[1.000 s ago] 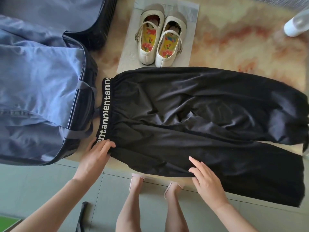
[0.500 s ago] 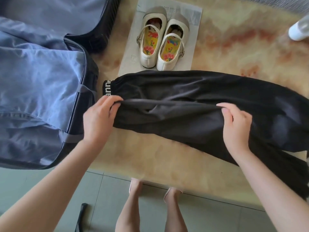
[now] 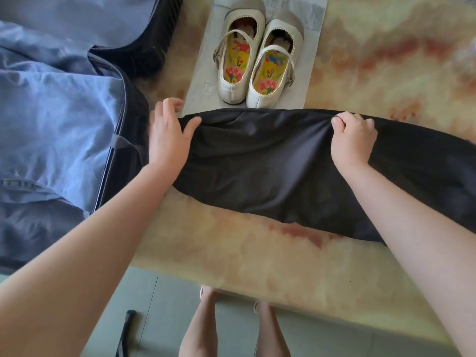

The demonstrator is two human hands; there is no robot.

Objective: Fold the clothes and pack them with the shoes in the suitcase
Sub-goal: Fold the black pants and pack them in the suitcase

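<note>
Trousers (image 3: 270,171), black and thin, lie across the mottled rug (image 3: 257,253) doubled lengthwise, one leg laid over the other, their far edge just short of the shoes (image 3: 257,65). The left hand (image 3: 167,140) is pinched on the waist end of that far edge, thumb on top of the cloth. The right hand (image 3: 351,140) is closed in a fist on the same edge further along the leg, bunching the fabric into creases. The two hands are well apart, both clamped on the trousers.

Taking the trousers as the marker: the open suitcase (image 3: 123,150) sits just off their waist end, beside the left hand, and already holds a blue garment (image 3: 56,119) spread inside it. The cream shoes stand as a pair on a pale sheet (image 3: 203,81) just beyond the far edge, not yet packed. The hem end of the trousers runs out of view past the right hand.

By my reading, the task is about midway: one garment is in, and the trousers have had only their first fold. They likely need folding across their length to fit the case, then packing, and the shoes go in after.
</note>
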